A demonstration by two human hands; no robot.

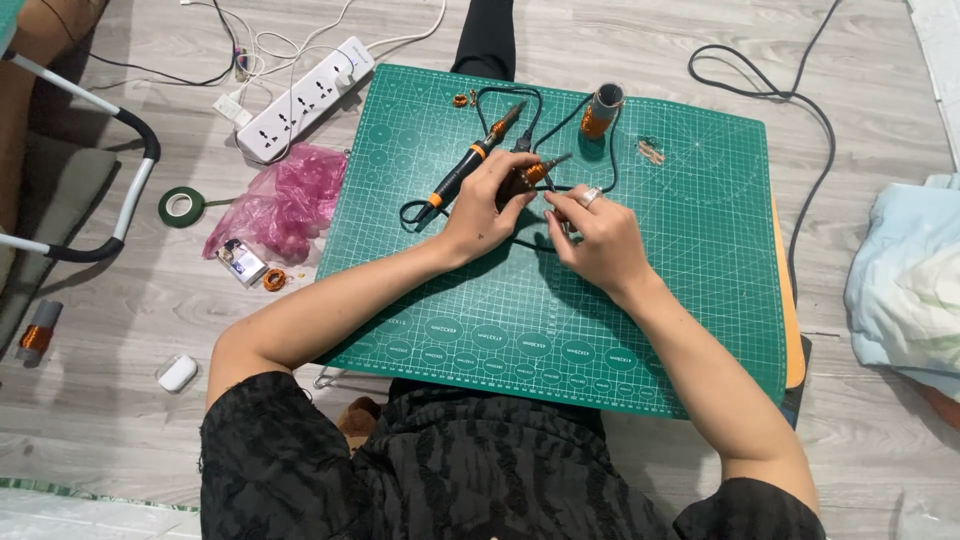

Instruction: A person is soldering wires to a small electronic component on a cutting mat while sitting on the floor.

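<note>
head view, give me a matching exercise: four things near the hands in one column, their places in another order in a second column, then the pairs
Things:
1. soldering iron
2. copper wire spool
3. power strip
4. green tape roll

Places:
A. on the floor, left of the pink plastic bag
B. on the floor beyond the green cutting mat, at its far left corner
C. on the mat, just left of the left hand
D. on the mat, near its far edge, beyond the right hand

Pairs: 1-C, 2-D, 3-B, 4-A
</note>
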